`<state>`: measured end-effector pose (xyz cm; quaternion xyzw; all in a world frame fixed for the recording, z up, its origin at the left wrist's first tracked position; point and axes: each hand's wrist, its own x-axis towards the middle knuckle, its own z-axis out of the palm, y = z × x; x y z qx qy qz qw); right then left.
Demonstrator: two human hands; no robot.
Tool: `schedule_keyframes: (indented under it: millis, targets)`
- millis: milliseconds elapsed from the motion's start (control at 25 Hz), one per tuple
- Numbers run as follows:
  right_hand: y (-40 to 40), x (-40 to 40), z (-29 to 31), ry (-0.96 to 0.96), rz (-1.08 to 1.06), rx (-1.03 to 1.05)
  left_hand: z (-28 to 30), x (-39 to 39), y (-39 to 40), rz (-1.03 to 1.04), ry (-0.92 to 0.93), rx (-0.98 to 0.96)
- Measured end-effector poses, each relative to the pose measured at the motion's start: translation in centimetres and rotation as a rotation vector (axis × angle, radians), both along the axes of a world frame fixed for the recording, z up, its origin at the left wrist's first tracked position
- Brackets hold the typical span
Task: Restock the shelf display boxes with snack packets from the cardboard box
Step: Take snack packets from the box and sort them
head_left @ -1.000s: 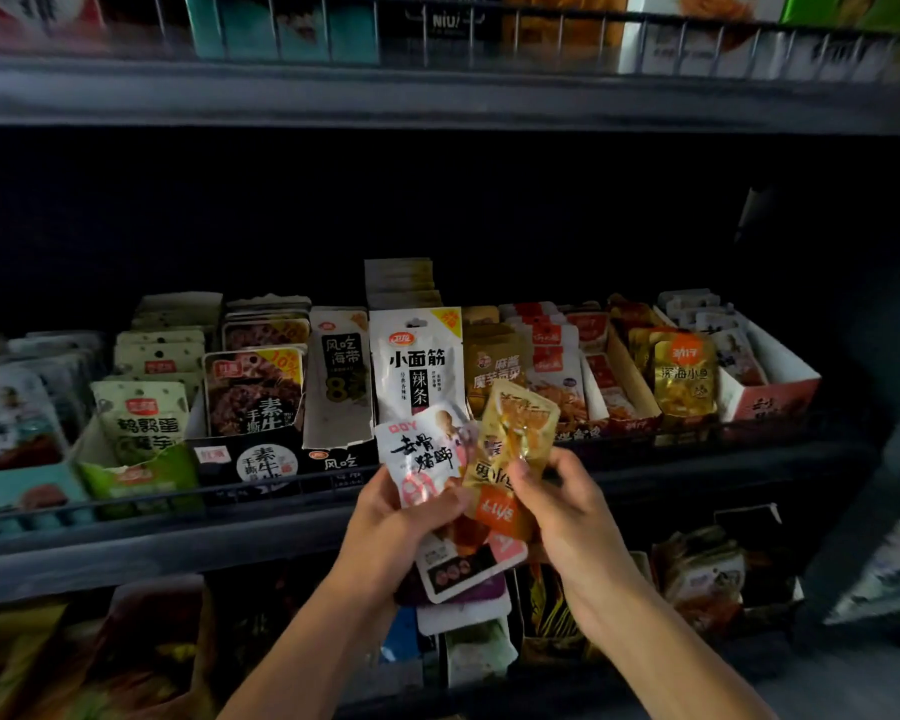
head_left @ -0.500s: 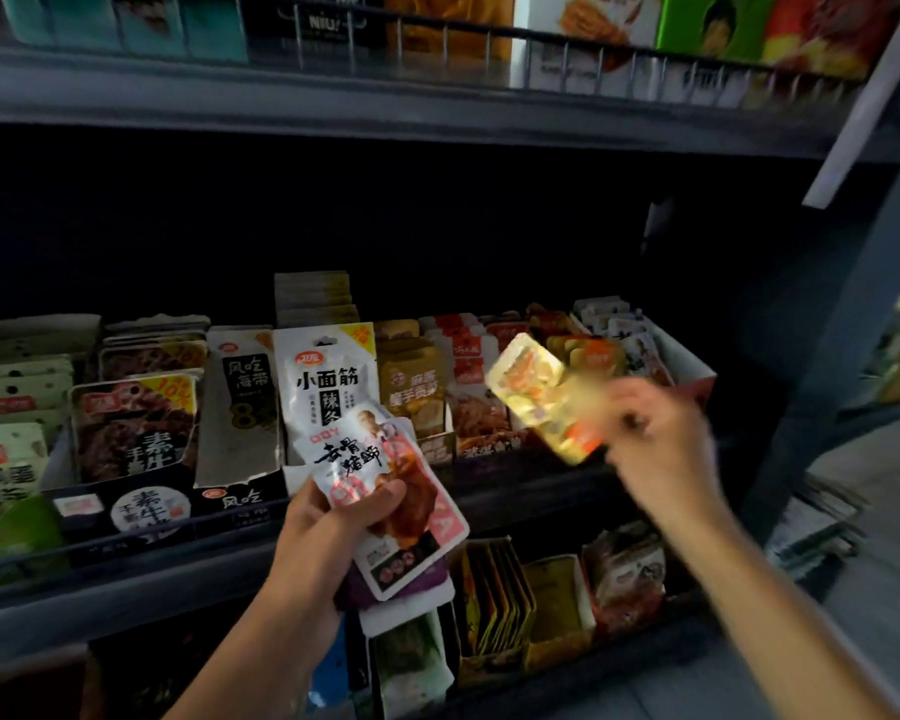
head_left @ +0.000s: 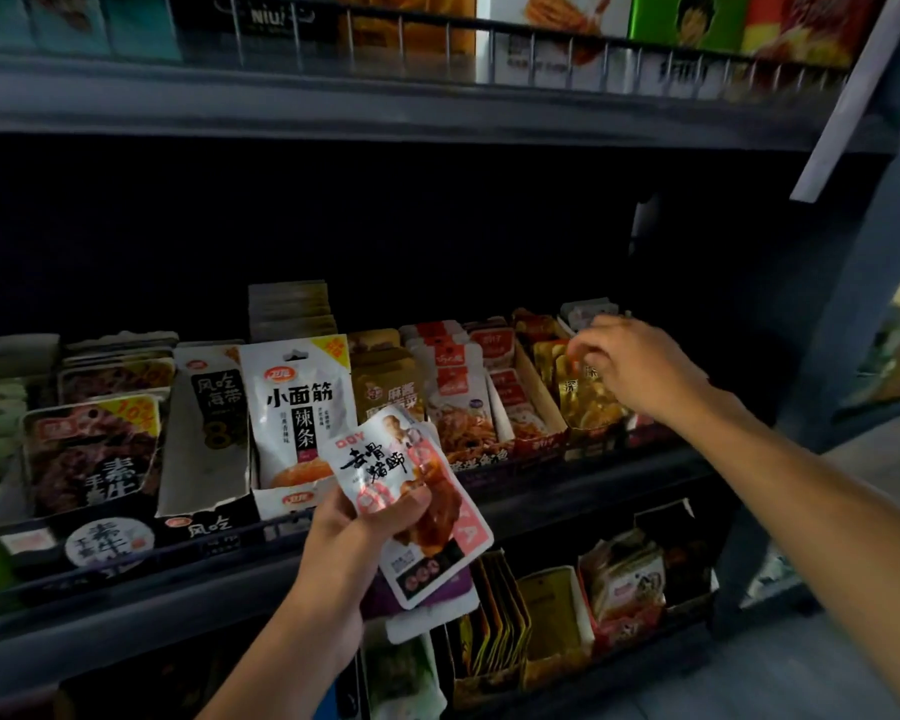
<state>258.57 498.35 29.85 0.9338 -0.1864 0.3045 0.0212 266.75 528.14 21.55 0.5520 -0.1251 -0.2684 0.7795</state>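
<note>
— Shelf, middle tier (head_left: 333, 558): how full does it look?

— Mostly stocked. A row of display boxes (head_left: 539, 407) runs along it, packets standing upright in nearly every one. The grey box left of centre shows only its flap, so I can't tell how full it is. Tiers above and below carry goods too.

— The cardboard box they're restocking from?

— Not in view. Can't say how much is left in it.

— Right hand?

— Right hand (head_left: 640, 371) is out at the yellow packets (head_left: 588, 402) in a box near the right end of the tier. Fingers curled down onto the top edges of the packets, seemingly seating one in the row. Whether a packet is pinched between them I can't tell; the hand covers it.

— Left hand?

— Left hand (head_left: 357, 532) is held in front of the tier, well apart from the right. Fingers and thumb closed round the pink-and-white packets (head_left: 385, 459), a small fan of more than one, exact count unclear.

— So, progress?

— My reading: the yellow one is all but placed. The pink-and-white ones are still to go, and I see no matching box from here.
</note>
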Motion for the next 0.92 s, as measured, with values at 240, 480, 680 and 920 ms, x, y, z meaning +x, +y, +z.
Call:
schedule_keyframes:
  millis: [240,480,680,920]
  targets:
    - [-0.2,1.8,-2.9,0.040,-0.064,0.137,0.9,0.2,0.5,-0.023,-0.048,0.013]
    - [11.0,0.0,-2.4,-0.261,0.196,0.598,1.8,-0.3,1.4,-0.043,-0.127,0.004]
    - [18.6,1.7,-3.5,-0.167,0.418,1.264,1.9,-0.2,3.5,-0.090,-0.255,0.018]
    - [14.8,0.4,-1.7,-0.358,0.308,1.352,2.9,-0.1,2.8,-0.070,-0.279,0.017]
